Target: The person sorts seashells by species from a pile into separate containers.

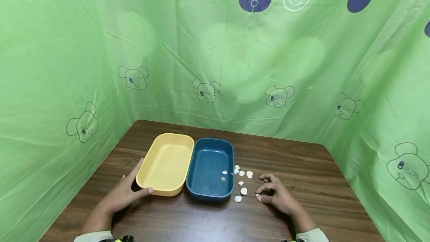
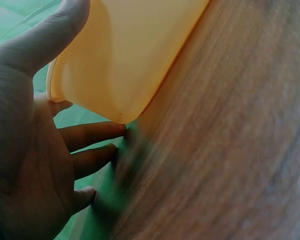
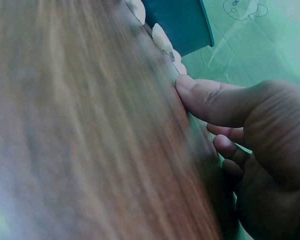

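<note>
Yellow rectangular bin [image 1: 166, 165], one: rounded corners, upright on the surface [image 1: 208, 223]; interior bare. Left hand [image 1: 123, 194] at its near left corner, thumb laid straight against the near wall, fingers spread apart along the left side, touching.

Dark blue rectangular bin [image 1: 206, 167], one: similar form, upright, just beside the yellow one on its right. Contents: at least two small shells [image 1: 224, 172] on the floor, toward the right wall.

Loose shells [image 1: 243, 191], about seven: white to cream, scattered on the surface between the blue bin and the right hand [image 1: 279, 198]; some lie close against the bin's right wall.

Held shell [image 1: 257, 195], one: small, pinched between thumb and index finger of the right hand, low over or on the surface (which, cannot tell), right of the loose group.

Surface: dark brown wood grain.

Curtain [image 1: 235, 55]: green, creased, printed with bear heads, purple ovals and a winking face; behind and at both sides.
</note>
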`<action>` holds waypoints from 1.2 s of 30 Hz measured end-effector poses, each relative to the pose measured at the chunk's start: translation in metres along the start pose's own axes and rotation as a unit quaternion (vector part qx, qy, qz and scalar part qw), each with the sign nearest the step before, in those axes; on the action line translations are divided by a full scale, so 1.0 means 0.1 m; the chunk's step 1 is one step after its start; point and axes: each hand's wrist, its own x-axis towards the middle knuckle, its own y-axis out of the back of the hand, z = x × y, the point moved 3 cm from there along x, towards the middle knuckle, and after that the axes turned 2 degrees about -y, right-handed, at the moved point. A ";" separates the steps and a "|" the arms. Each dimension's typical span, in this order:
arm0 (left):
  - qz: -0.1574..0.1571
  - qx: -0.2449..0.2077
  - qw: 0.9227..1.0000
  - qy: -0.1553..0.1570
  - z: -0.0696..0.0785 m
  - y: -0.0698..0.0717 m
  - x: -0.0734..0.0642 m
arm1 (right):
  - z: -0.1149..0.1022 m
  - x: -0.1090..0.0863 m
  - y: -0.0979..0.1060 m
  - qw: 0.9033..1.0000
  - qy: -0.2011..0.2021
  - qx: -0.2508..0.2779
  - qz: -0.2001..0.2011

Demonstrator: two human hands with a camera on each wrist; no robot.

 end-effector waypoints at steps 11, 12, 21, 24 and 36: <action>-0.004 0.000 1.000 0.007 0.01 -0.01 -0.01 | 0.04 0.01 -0.03 0.999 -0.030 -0.024 -0.023; -0.003 0.000 1.000 0.006 0.01 -0.01 -0.01 | 0.04 0.01 -0.03 0.999 -0.036 -0.021 -0.027; -0.001 -0.003 1.000 0.000 0.01 -0.01 0.01 | 0.06 0.01 -0.01 0.999 -0.033 0.012 -0.024; -0.001 -0.005 1.000 -0.002 0.00 -0.01 0.01 | 0.06 0.02 0.01 0.998 -0.035 0.050 -0.026; 0.002 0.003 1.000 -0.005 -0.01 -0.01 0.00 | 0.10 0.00 0.04 0.996 -0.039 0.082 -0.025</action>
